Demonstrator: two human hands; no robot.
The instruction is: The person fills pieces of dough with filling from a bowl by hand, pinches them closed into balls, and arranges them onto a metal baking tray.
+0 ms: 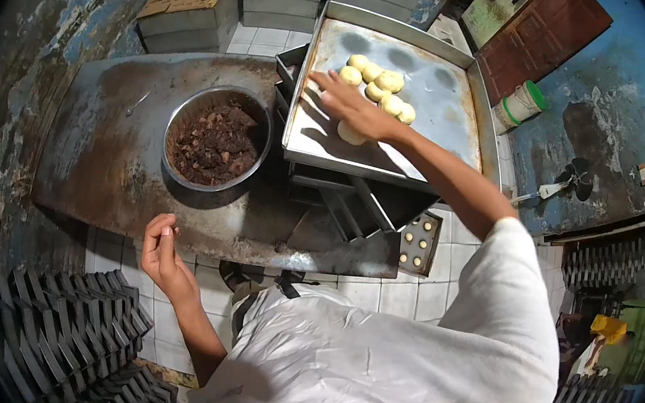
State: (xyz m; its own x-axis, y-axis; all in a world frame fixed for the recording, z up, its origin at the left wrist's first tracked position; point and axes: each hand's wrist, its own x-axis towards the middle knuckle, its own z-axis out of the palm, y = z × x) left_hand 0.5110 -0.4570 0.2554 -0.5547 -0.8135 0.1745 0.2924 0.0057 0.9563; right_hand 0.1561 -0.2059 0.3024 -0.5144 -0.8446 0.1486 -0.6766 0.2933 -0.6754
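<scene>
Over the left part of a large metal tray, my right hand is palm down with its fingers stretched out. Partly under its palm, a pale dough ball shows; whether they touch I cannot tell. Just beyond are several pale yellow dough balls in a loose cluster. My left hand is raised by the table's near edge, fingers curled and thumb against them; what it pinches, if anything, is hidden. Nearest to it, a round steel bowl holds a dark brown crumbly mass.
The big tray rests on stacked dark trays at the right of the worn metal table. A floor tray carries small dough pieces. A cardboard-topped box stands behind; dark metal racks are at lower left.
</scene>
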